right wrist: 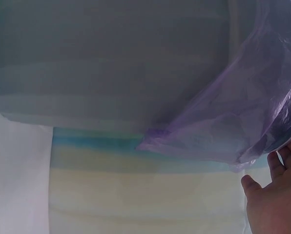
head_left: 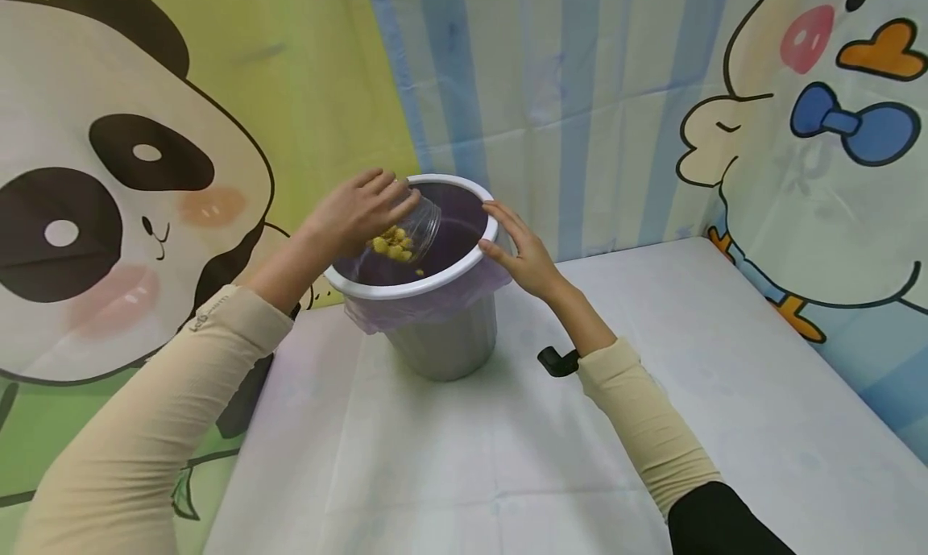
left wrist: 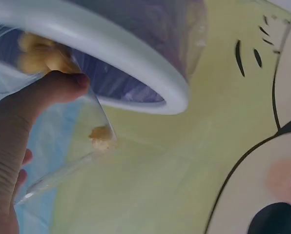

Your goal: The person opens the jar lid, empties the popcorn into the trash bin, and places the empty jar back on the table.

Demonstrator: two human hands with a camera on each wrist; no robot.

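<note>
My left hand [head_left: 361,210] grips a clear plastic container [head_left: 429,223] and holds it tilted over the mouth of a grey trash bin [head_left: 449,341]. Yellow popcorn-like pieces [head_left: 394,244] lie inside the container, and a small bit shows just below them against the dark inside of the bin. In the left wrist view, the thumb presses on the clear wall, and a single piece [left wrist: 101,137] sits in its corner. My right hand [head_left: 529,258] touches the right side of the bin's white rim [head_left: 424,288], fingers fairly straight and thumb spread apart.
A purple bin liner [head_left: 424,309] folds over the rim and hangs outside. The bin stands on a white-covered table [head_left: 420,450]. Cartoon-printed cloths, a panda [head_left: 94,241] and a duck-like figure [head_left: 834,200], hang close around it. A black strap piece [head_left: 558,362] sticks out at the right wrist.
</note>
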